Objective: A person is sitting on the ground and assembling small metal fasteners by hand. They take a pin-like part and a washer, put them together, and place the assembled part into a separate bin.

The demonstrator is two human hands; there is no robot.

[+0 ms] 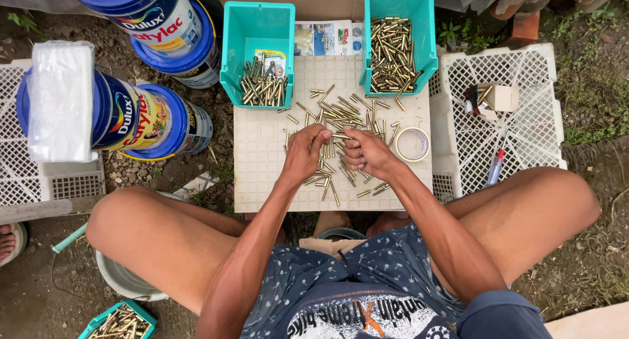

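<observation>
Brass-coloured metal pins (341, 110), short & slim, some w/ darker tips, are lying scattered across the middle of the desk (262, 169), a pale square-patterned crate top. Left hand (305, 152) is curling over the heap, its grip closing on a few pins between thumb & fingertips (322, 137). Right hand (367, 154) is sitting just beside it, nearly touching, grip pinching one pin (341, 136) that is poking out toward the left hand. More pins are lying under & below both hands, pointing every which way.

Just right of the right hand a roll of clear tape (412, 144) is lying flat on the desk. At the desk's far edge two teal bins are standing: the left bin (257, 24) is holding a small pile of pins at its near end, the right bin (397, 5) is holding far more. Printed leaflets (327, 37) are lying between them.

To the right a white lattice crate (524, 116) is carrying a small box (501, 98) & a pen (495, 167). To the left blue-and-white paint buckets (157, 116) are lying on dirt, w/ a white bag (60, 100) on top. A third teal bin (121, 320) of pins is sitting by the left knee.
</observation>
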